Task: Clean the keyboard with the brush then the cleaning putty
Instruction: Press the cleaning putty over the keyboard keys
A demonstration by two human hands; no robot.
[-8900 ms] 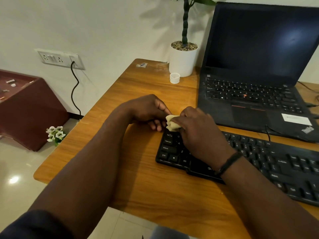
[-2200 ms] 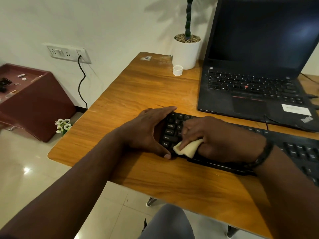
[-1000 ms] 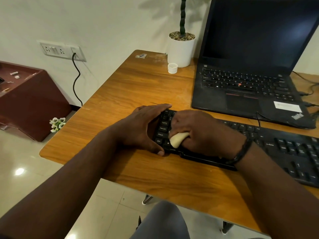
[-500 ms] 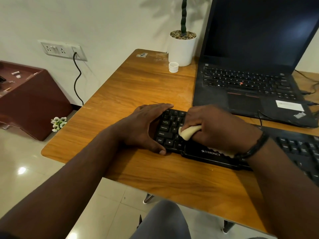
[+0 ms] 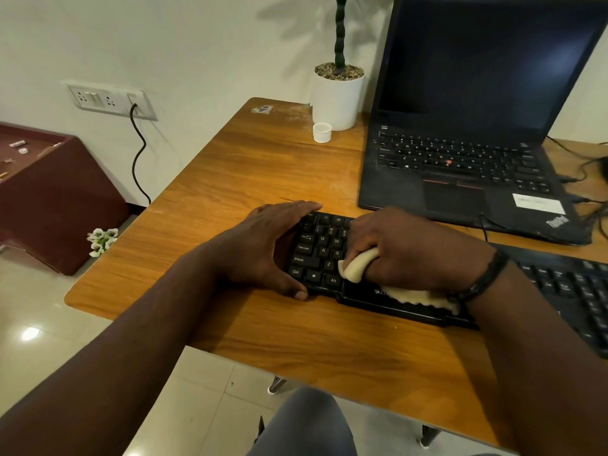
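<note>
Cream-coloured soft cleaning putty [image 5: 358, 264]: we find it gripped in the right hand [image 5: 408, 250], fingers curled over it, pressed onto the left part of the black plastic desktop keyboard [image 5: 320, 255]; a stretched strip of it trails along the keyboard's near edge under the wrist. Black beaded wristband [image 5: 487, 274] on that wrist.

Left hand [image 5: 263, 248]: we record it spread and fairly flat, clasping the keyboard's left end, fingers along the far corner, thumb at the near corner.

Surface: orange-brown wooden desk [image 5: 256, 166]; the keyboard lies near its front edge, running off to the right.

Far right: black open laptop [image 5: 467, 133], screen dark, a white label on its palm rest. Cables [image 5: 589, 179] lie at its right.

Far centre: white cylindrical plant pot [image 5: 339, 97] topped with gravel, a dark stem rising from it; small white cap [image 5: 322, 132] just beside it.

Room: pale wall with a white socket plate [image 5: 108, 101] and a black cord [image 5: 138, 156] plugged in; dark red cabinet [image 5: 56, 199] at left; small white flowers [image 5: 102, 240] beside it; glossy tiled floor [image 5: 42, 334].
</note>
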